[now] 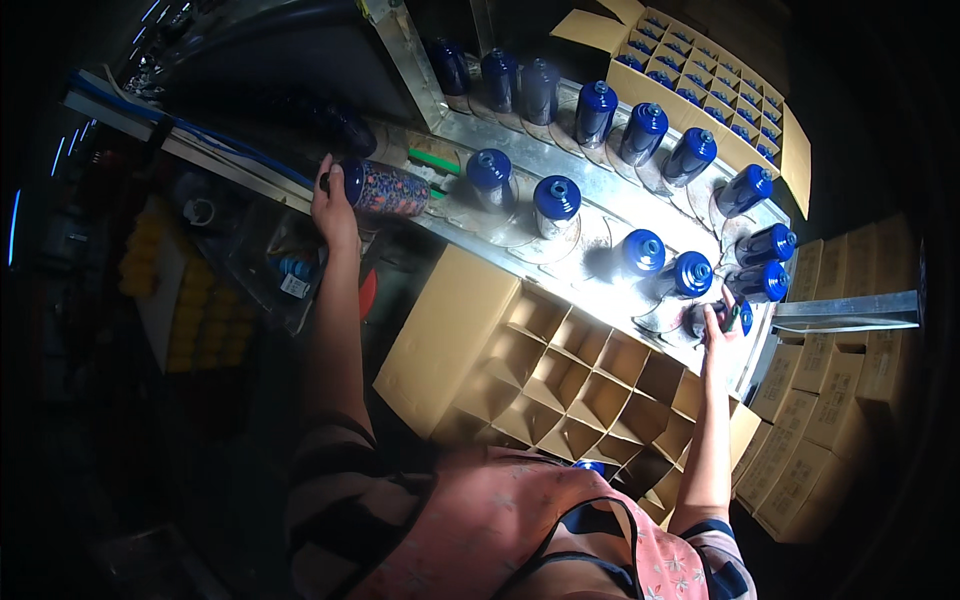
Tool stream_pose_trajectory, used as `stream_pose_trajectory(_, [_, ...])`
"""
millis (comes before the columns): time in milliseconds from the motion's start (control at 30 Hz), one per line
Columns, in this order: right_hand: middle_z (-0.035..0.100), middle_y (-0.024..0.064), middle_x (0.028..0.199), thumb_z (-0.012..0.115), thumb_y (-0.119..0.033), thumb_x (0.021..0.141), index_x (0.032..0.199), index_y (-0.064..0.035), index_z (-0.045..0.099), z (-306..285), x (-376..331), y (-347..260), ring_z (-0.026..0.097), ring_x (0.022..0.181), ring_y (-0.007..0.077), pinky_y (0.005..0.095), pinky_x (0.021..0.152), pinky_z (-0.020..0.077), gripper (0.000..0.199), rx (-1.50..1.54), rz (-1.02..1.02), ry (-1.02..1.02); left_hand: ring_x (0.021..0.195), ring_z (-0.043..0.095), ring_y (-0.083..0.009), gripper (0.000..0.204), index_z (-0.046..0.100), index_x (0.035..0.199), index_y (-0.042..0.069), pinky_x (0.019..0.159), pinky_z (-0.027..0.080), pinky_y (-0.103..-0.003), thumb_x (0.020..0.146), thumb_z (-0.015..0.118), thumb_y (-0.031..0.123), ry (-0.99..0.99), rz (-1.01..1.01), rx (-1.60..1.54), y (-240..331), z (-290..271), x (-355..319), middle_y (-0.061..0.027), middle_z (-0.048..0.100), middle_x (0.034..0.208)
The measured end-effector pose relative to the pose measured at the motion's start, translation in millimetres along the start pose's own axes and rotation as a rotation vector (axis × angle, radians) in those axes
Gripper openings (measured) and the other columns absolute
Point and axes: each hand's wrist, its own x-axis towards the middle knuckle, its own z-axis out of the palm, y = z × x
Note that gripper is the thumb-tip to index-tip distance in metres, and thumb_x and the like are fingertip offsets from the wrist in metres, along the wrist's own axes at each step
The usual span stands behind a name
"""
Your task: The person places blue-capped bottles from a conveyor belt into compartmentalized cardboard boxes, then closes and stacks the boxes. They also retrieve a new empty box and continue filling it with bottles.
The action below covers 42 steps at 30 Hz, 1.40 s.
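Observation:
My left hand (335,205) is closed around the blue end of a patterned bottle (392,190), held tilted on its side at the left end of a metal conveyor (540,150). Flowery decoration covers its body. At the conveyor's right end, my right hand (722,320) grips a blue bottle (700,320), its fingers partly hidden behind the glass. Beside that hand stand another blue bottle (692,275) and one (763,282) at the curve. More blue bottles with narrow necks stand upright in two rows, including one (557,205) nearer my left hand.
An open carton (440,340) with cardboard dividers sits between me and the conveyor, one blue bottle (590,467) in it. Behind the conveyor, another divided carton (795,150) is full of blue bottles. Stacked cartons (800,420) and a metal bar (850,312) are at right.

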Motion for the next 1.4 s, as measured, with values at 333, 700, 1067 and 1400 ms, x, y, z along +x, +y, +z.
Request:
stream_pose_trajectory(333, [0.033,-0.011,0.061,0.063,-0.011,0.094,0.139,-0.011,0.052,-42,-72,15,0.028,0.05,-0.0002,0.0189,0.045,0.0202,0.046,-0.081,0.115,0.193,0.112,0.057,-0.0372,0.046,0.064,0.125,0.017,0.094,0.046,-0.042,0.087,0.064,0.045,0.016,0.041,0.51,-145,94,156,-0.0208,0.059,0.119])
stream_pose_trajectory(700, [0.037,-0.0099,0.059,0.062,-0.014,0.095,0.136,-0.0122,0.054,-50,-104,28,0.028,0.045,0.0005,0.0209,0.04,0.02,0.041,-0.077,0.232,0.171,0.112,0.056,-0.0374,0.053,0.061,0.129,0.016,0.095,0.045,-0.042,0.086,0.067,0.046,-0.068,0.135,0.522,-158,124,116,-0.02,0.058,0.122])
stream_pose_trajectory(1067, [0.038,-0.0083,0.07,0.058,-0.018,0.097,0.13,-0.0074,0.059,-18,-149,50,0.028,0.059,0.0033,0.0214,0.051,0.0221,0.034,-0.43,0.055,0.283,0.107,0.061,-0.0249,0.044,0.058,0.128,0.007,0.091,0.047,-0.033,0.089,0.068,0.026,-0.289,0.167,0.192,-205,89,140,-0.0148,0.061,0.12])
stream_pose_trajectory(1400, [0.05,-0.0066,0.074,0.058,-0.029,0.098,0.113,-0.006,0.067,-157,-205,69,0.041,0.06,0.0036,0.0205,0.052,0.0325,0.029,-0.104,0.336,0.169,0.099,0.063,-0.0158,0.029,0.062,0.118,0.003,0.087,0.048,-0.027,0.092,0.065,0.014,-0.343,-0.151,0.223,-106,-76,-138,-0.0097,0.068,0.109])
